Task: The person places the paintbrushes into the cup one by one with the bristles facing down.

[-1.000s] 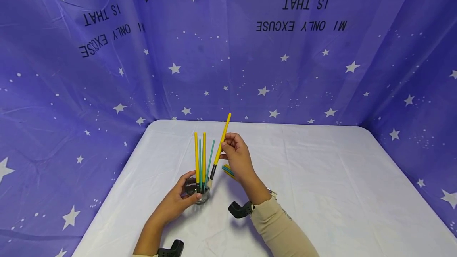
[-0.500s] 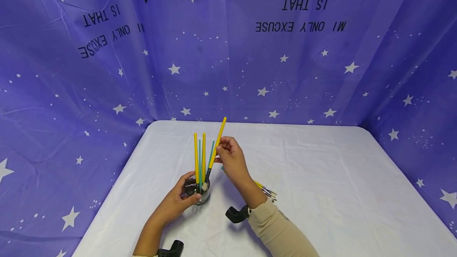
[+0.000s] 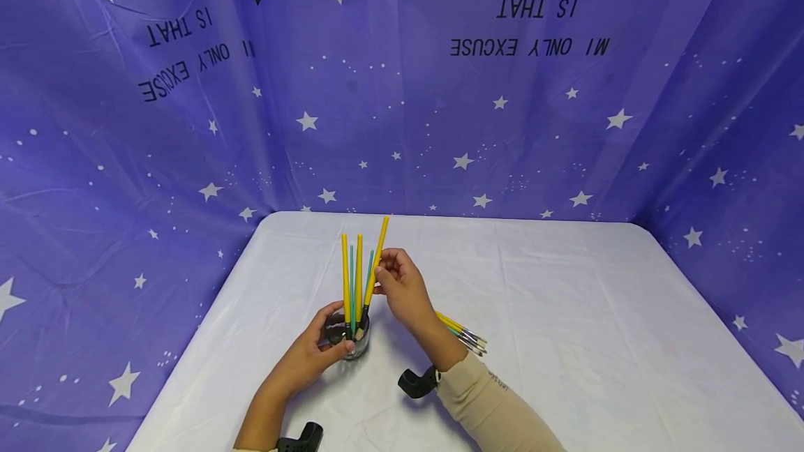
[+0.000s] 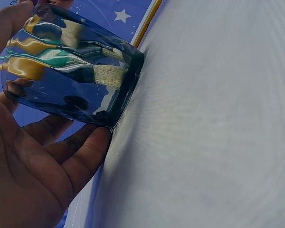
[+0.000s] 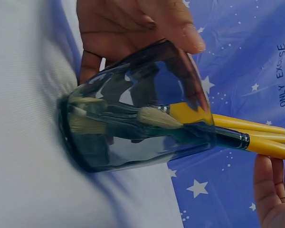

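My left hand (image 3: 310,358) grips a clear dark-tinted glass (image 3: 359,349) standing on the table, thumb on its near side. Inside it, handles up, lean yellow paintbrushes (image 3: 345,277) and thin teal paintbrushes (image 3: 352,288). Between thumb and fingers, my right hand (image 3: 408,295) pinches the yellow handle of another paintbrush (image 3: 384,236), tilted with its tip downward. In the right wrist view, that brush's pale bristles (image 5: 156,117) show within the glass, above its base. Flat bristles (image 4: 109,76) of a standing brush sit near the bottom in the left wrist view.
Several more paintbrushes (image 3: 467,335) lie in a bunch on the white-covered table (image 3: 565,340), partly hidden behind my right forearm. A purple star-patterned curtain (image 3: 402,89) surrounds the table at the back and sides.
My right hand has moved left and down, bringing the yellow paintbrush's bristles from beside the rim into the glass. The left hand and glass stay put. More of the lying brushes' bristle ends shows.
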The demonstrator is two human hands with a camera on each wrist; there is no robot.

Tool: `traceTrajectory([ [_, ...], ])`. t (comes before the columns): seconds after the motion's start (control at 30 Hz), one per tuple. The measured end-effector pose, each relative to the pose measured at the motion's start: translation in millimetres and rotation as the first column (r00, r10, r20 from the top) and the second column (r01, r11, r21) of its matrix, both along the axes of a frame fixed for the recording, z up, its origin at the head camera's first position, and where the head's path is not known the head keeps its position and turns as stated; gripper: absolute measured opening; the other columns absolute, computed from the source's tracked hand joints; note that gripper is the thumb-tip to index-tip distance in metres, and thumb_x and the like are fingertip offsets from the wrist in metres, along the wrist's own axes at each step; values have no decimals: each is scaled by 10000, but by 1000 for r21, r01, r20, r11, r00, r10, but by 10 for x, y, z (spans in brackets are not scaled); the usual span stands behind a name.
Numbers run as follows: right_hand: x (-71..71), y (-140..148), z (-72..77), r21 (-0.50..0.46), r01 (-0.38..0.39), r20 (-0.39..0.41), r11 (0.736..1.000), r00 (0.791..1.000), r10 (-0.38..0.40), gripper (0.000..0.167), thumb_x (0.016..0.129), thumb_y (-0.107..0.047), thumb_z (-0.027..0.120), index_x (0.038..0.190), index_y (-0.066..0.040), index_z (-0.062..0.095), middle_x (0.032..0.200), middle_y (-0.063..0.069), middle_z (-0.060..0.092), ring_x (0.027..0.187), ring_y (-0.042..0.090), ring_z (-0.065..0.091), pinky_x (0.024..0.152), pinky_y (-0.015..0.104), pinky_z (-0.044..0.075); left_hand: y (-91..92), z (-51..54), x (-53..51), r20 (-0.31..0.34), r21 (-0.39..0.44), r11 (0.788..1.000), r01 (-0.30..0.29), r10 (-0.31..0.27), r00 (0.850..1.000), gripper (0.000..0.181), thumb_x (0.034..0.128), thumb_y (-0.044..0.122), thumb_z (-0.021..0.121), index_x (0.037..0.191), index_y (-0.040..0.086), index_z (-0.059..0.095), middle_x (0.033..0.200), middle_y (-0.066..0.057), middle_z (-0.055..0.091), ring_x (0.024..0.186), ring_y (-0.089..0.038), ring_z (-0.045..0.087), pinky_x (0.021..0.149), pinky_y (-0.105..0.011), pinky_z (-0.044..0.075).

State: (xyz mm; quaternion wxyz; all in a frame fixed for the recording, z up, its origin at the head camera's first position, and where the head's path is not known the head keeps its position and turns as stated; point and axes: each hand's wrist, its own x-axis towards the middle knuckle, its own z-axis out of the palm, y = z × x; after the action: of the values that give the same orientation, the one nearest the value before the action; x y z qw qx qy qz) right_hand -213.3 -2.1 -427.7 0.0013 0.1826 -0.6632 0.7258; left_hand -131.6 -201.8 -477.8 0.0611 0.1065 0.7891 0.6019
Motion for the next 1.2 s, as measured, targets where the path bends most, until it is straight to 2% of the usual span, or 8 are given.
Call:
traceTrajectory([
  [0.07, 2, -2, -15, 17, -14, 17, 1000, 1000, 14, 223, 1015, -11, 526, 1230, 37, 495, 1001, 135, 554, 859, 180, 612, 747, 420, 582, 3, 3, -4, 3, 3, 1000, -1, 1, 1000, 728, 904, 188, 748, 1506, 224, 340, 1391, -185, 484, 1178, -287, 581, 941, -247, 474],
  [0.17, 75, 8, 79, 47, -45, 36, 998, 998, 43, 202, 1008, 26, 513, 1206, 60, 497, 971, 140, 551, 819, 157, 592, 770, 491, 569, 5, 2, -9, 5, 6, 1000, 5, -5, 1000, 728, 906, 186, 746, 1507, 222, 336, 1396, -193, 476, 1183, -294, 578, 941, -243, 474],
  [0.3, 118, 4, 115, 97, -72, 44, 993, 997, 68, 185, 995, 58, 508, 1179, 82, 507, 943, 157, 553, 835, 324, 607, 770, 515, 565, 12, 3, -7, 13, 6, 1000, -3, 3, 1000, 730, 905, 193, 748, 1506, 236, 335, 1392, -191, 478, 1184, -290, 578, 936, -240, 474],
  [0.43, 37, -18, -59, 141, -79, 34, 987, 997, 75, 190, 992, 22, 537, 1178, 58, 534, 941, 147, 571, 905, 465, 596, 746, 497, 573, 21, 13, -1, 23, 4, 1000, -17, 17, 1000, 734, 901, 194, 751, 1504, 246, 336, 1382, -182, 486, 1184, -287, 577, 940, -249, 473],
  [0.63, 44, 33, -82, 226, -86, -30, 970, 995, 95, 152, 972, -26, 583, 1120, 5, 564, 920, 106, 584, 841, 347, 621, 697, 365, 574, 14, 2, -5, 24, -4, 1000, -27, 27, 999, 743, 899, 188, 754, 1510, 230, 335, 1378, -177, 493, 1188, -296, 576, 961, -294, 472],
  [0.77, 34, 88, -90, 314, -92, -75, 945, 990, 121, 134, 954, -42, 600, 1087, -43, 587, 907, 57, 595, 801, 225, 595, 677, 302, 533, 4, 0, -6, 20, -10, 1000, -23, 23, 1000, 741, 903, 198, 750, 1511, 248, 329, 1384, -175, 487, 1204, -298, 566, 970, -299, 466],
  [1.0, -37, 192, -130, 461, -82, -98, 884, 985, 143, 98, 961, -79, 615, 1056, -58, 624, 926, 1, 636, 874, 156, 586, 771, 319, 489, 2, 0, -6, 11, -15, 1000, -14, 14, 1000, 745, 905, 207, 748, 1515, 237, 321, 1394, -173, 486, 1216, -299, 560, 966, -273, 464],
  [1.2, -142, 310, -176, 479, -75, -80, 875, 988, 129, 124, 957, -58, 624, 1075, -20, 634, 922, 14, 643, 858, 162, 587, 737, 312, 484, 7, -7, -13, 5, 10, 1000, 8, -8, 1000, 736, 912, 176, 740, 1514, 208, 317, 1384, -187, 483, 1201, -296, 568, 951, -245, 468],
])
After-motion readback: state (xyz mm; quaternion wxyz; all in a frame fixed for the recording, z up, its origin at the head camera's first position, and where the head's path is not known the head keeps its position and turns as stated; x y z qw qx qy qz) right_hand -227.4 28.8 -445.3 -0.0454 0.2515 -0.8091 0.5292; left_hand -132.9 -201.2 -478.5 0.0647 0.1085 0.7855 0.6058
